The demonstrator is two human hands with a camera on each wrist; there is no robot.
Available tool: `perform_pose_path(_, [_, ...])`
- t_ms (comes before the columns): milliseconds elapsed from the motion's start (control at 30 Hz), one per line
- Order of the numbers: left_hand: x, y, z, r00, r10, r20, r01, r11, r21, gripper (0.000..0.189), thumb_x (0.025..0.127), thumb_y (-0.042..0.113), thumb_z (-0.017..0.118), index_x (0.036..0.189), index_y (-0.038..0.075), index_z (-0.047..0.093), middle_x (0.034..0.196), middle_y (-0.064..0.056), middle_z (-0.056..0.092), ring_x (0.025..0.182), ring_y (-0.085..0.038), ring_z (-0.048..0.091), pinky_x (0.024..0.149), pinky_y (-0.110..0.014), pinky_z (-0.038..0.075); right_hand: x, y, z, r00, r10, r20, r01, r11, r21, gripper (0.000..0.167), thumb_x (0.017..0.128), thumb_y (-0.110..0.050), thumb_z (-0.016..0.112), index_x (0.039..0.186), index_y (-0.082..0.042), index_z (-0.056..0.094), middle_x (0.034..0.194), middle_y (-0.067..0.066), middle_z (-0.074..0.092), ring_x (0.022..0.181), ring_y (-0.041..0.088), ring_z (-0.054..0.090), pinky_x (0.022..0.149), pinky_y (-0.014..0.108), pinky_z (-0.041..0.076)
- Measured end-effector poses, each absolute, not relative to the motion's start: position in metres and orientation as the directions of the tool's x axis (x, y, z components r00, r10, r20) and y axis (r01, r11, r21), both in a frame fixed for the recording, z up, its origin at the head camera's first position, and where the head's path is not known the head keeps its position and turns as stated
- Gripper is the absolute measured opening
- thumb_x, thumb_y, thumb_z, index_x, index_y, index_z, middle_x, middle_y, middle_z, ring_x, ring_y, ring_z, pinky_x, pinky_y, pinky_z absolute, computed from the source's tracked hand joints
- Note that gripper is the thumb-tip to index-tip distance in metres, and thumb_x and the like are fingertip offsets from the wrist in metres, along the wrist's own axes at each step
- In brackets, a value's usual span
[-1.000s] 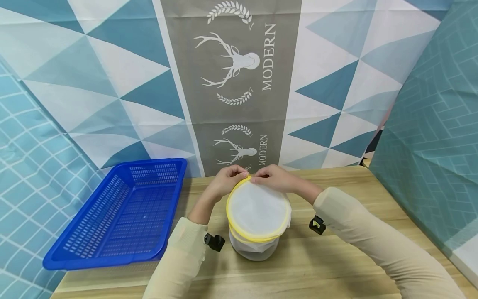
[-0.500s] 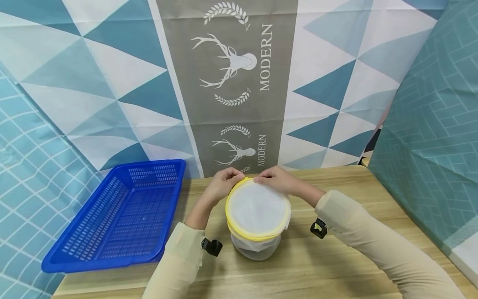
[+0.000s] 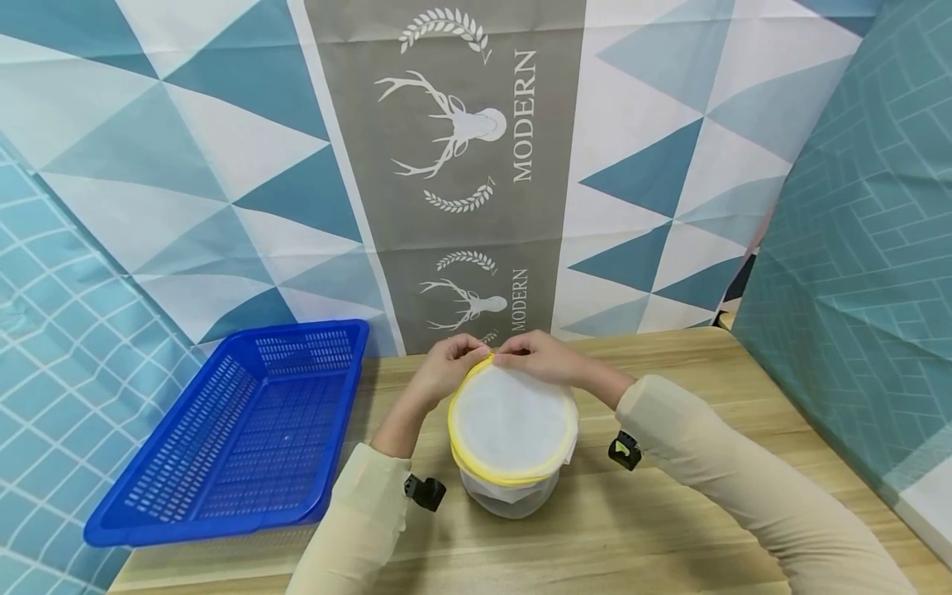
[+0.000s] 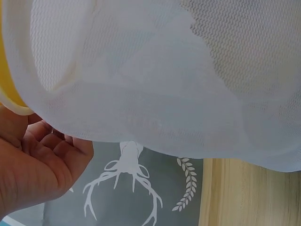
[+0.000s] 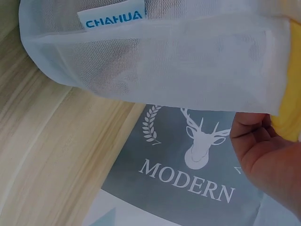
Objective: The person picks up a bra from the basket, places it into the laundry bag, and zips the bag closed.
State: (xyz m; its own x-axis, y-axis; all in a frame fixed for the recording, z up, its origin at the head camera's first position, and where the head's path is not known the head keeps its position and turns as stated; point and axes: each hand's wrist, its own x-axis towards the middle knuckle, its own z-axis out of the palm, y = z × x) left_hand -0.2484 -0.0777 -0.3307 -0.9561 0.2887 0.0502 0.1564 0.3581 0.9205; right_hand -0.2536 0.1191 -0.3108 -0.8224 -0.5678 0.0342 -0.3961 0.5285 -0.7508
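A round white mesh laundry bag point(image 3: 513, 421) with a yellow zipper around its top edge stands in the middle of the table. My left hand point(image 3: 445, 368) pinches the far edge of the zipper between thumb and fingers. Just to its right, my right hand point(image 3: 537, 359) pinches the same yellow edge, its fingertips close to the left ones. In the left wrist view the bag's side wall hangs above the left hand point(image 4: 44, 157). The right wrist view shows a white CHAHUA label point(image 5: 113, 15) on the mesh and the right hand point(image 5: 265, 157) at the yellow edge.
A blue plastic basket point(image 3: 345, 397) with perforated sides sits to the left on the wooden table point(image 3: 632, 529). Behind rises a patterned cloth point(image 3: 461, 231) with deer heads and triangles. Tiled cloth point(image 3: 878, 273) hangs along the right side.
My right hand shifts slightly right along the yellow edge, then back left toward the left hand. The left hand keeps its place at the rim. The bag stays where it stands.
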Motion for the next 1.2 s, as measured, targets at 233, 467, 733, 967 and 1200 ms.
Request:
perform_pose_path(233, [-0.2462,-0.0775,-0.3318,-0.961,0.269,0.062,0.157,0.348,0.924,0.020,0.096,0.020,0.053,0.099,0.003,0.063,0.083,-0.005,0.061,0.067,-0.012,0.054,0.060,-0.024,0.047,-0.2538,0.1179,-0.3133,-0.842,-0.538,0.039,-0.375,0.532,-0.759,0.027,0.095,-0.028,0.055,0.108,-0.009,0.069,0.098,0.006,0.070,0.073,0.009,0.062,0.065,0.024,0.052])
perform_pose_path(467, [-0.2445,-0.0775,-0.3340,-0.962,0.262,0.080,0.166,0.324,0.931,0.021,0.096,0.019,0.054,0.099,0.001,0.063,0.086,-0.009,0.063,0.068,-0.011,0.056,0.062,-0.024,0.048,-0.2532,0.1213,-0.3151,-0.846,-0.528,0.073,-0.392,0.523,-0.757,0.027,0.095,-0.026,0.055,0.107,-0.007,0.070,0.097,0.008,0.071,0.072,0.009,0.063,0.064,0.025,0.052])
perform_pose_path(733, [-0.2410,-0.0800,-0.3336,-0.967,0.246,0.060,0.141,0.328,0.934,0.019,0.096,0.019,0.053,0.098,0.004,0.063,0.088,-0.008,0.063,0.071,-0.013,0.057,0.063,-0.025,0.048,-0.2514,0.1223,-0.3153,-0.846,-0.528,0.071,-0.387,0.517,-0.764,0.027,0.095,-0.026,0.054,0.107,-0.008,0.070,0.094,0.008,0.071,0.070,0.009,0.062,0.063,0.026,0.052])
perform_pose_path(967, [-0.2407,-0.0808,-0.3344,-0.971,0.233,0.057,0.134,0.333,0.933,0.019,0.096,0.020,0.054,0.096,0.005,0.064,0.088,-0.008,0.064,0.072,-0.014,0.057,0.063,-0.025,0.048,-0.2518,0.1202,-0.3166,-0.850,-0.523,0.062,-0.377,0.521,-0.766,0.027,0.096,-0.026,0.054,0.108,-0.008,0.069,0.097,0.008,0.070,0.071,0.009,0.062,0.063,0.025,0.052])
perform_pose_path(1200, [-0.2416,-0.0822,-0.3352,-0.963,0.262,0.069,0.157,0.335,0.929,0.019,0.096,0.019,0.054,0.097,0.004,0.064,0.083,-0.006,0.062,0.068,-0.013,0.055,0.062,-0.025,0.047,-0.2516,0.1181,-0.3181,-0.837,-0.542,0.078,-0.401,0.509,-0.762,0.025,0.095,-0.025,0.055,0.105,-0.008,0.070,0.098,0.008,0.070,0.075,0.009,0.063,0.065,0.025,0.052])
